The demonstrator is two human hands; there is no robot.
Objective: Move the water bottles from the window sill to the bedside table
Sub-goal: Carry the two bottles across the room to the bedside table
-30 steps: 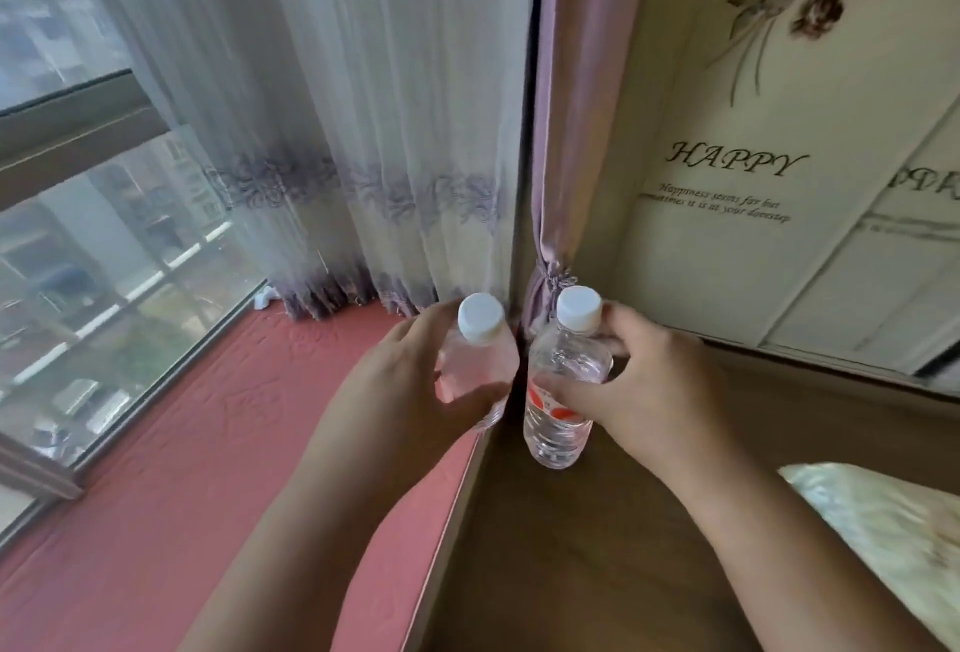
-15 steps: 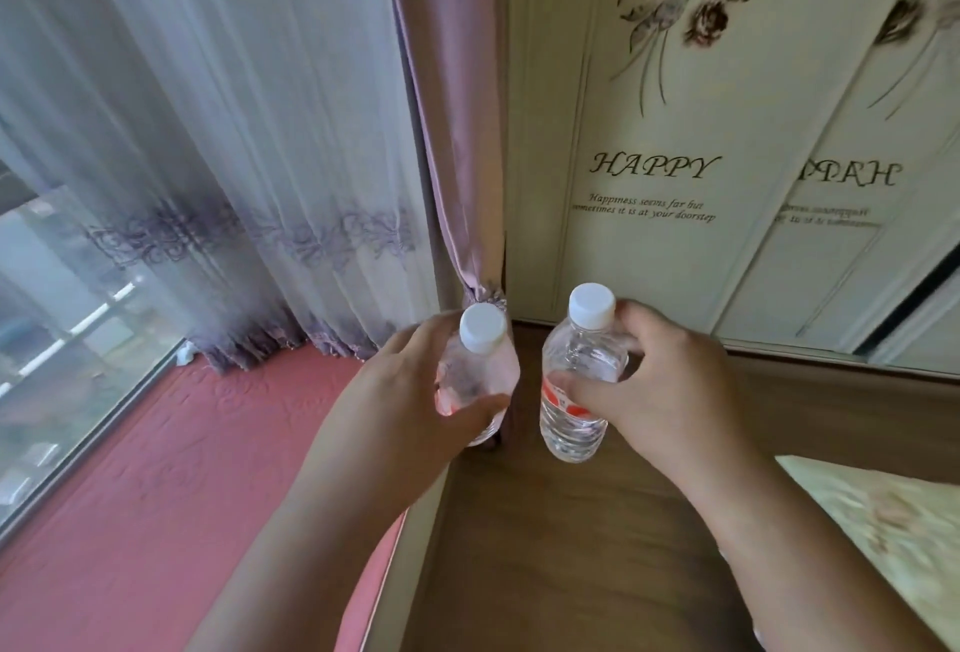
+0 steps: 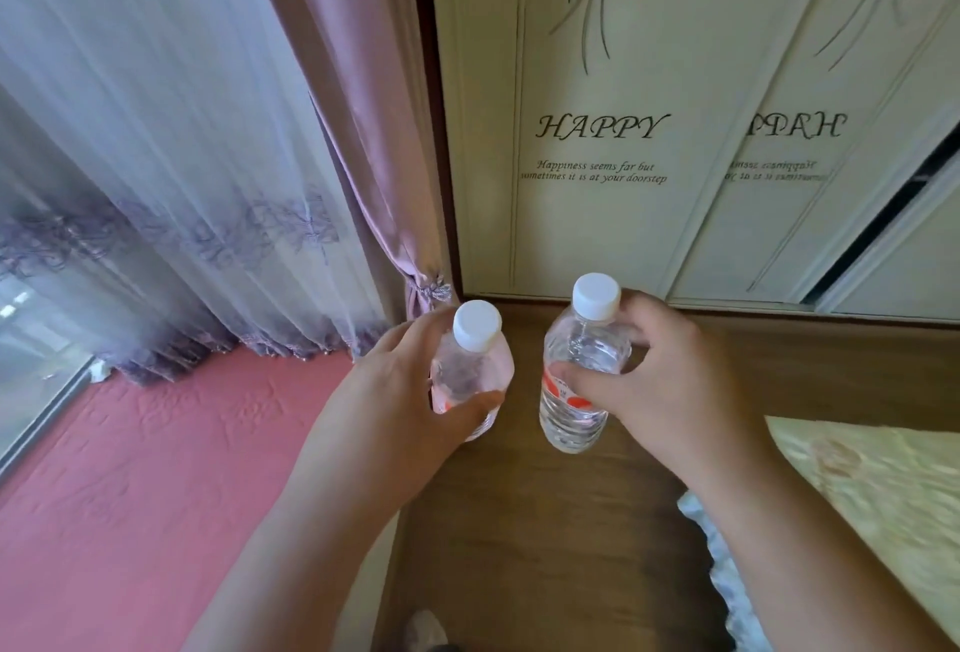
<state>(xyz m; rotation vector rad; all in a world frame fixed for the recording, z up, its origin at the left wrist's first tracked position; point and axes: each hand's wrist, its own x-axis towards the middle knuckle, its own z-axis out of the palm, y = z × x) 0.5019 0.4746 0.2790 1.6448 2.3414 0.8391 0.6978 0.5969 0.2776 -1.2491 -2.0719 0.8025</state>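
While each hand curls round a bottle, both bottles hang over the brown wooden bedside table (image 3: 545, 521), close together but not touching. The left bottle (image 3: 470, 376) is clear plastic with a white screw cap; the left hand (image 3: 405, 402) wraps its body from the window side, thumb across the front, hiding most of the label and the base. The right bottle (image 3: 579, 381) is the same sort, white-capped, ribbed toward the bottom, with a red-and-white label half covered by the thumb of the right hand (image 3: 660, 391), whose fingers clamp the shoulder. Whether either base touches the wood I cannot tell.

To the left lies the red-covered window sill (image 3: 156, 469), with a sheer curtain (image 3: 171, 157) and a pink drape (image 3: 363, 105) hanging down to it. Behind the bottles stands a cream wardrobe door (image 3: 597, 209) printed with flowers and the word HAPPY. A pale patterned bedspread (image 3: 857, 485) edges in at the right.
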